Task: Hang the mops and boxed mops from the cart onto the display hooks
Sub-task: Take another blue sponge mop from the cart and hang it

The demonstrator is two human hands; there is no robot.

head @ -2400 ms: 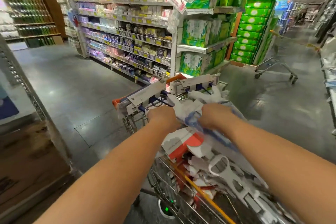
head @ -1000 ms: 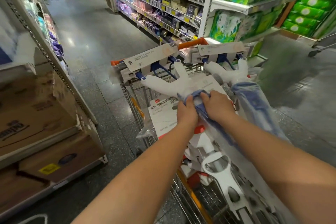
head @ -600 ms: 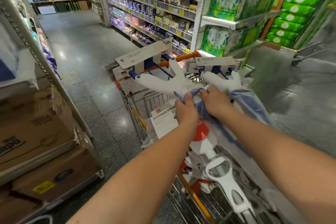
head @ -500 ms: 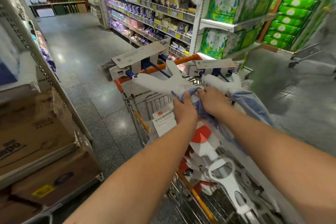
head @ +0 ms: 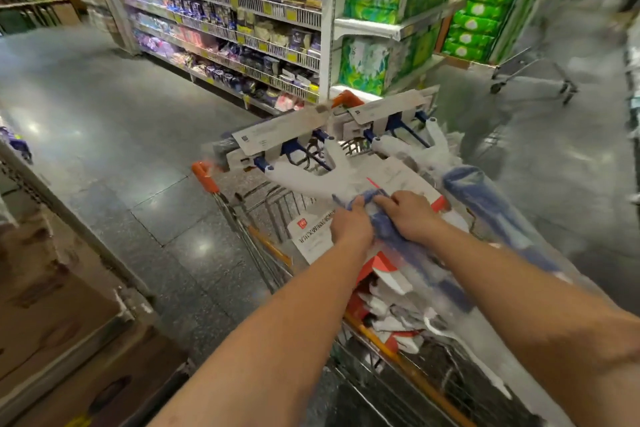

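Spreading under everything is a grey tiled floor (head: pixel 104 107); beyond it stand long shelves (head: pixel 242 10) of small packs, with green packs (head: pixel 485 3) stacked at their right end; cardboard boxes (head: pixel 52 288) fill a low rack along the left side; a second trolley (head: pixel 533 76) stands well apart, far right. A wire cart (head: pixel 263 253) sits in front of the person, its far left corner capped in orange. Two mops lie lengthwise on top of the load, heads reaching over the cart's far edge: the left mop (head: pixel 304 180), with a white forked neck and a cardboard sleeve on its head, lies near the far left corner; the right mop (head: pixel 408 146) lies just beside it toward the far right corner, its shaft in a blue and clear wrap (head: pixel 485 204). A red and white box (head: pixel 311 236) lies under them against the cart's left edge; more white and red parts are heaped lower in the basket, too blurred to tell apart. The left hand (head: pixel 349 224) and right hand (head: pixel 410 217) sit close together over the cart's middle, both with fingers curled round the bunched blue wrap at the left mop's neck.
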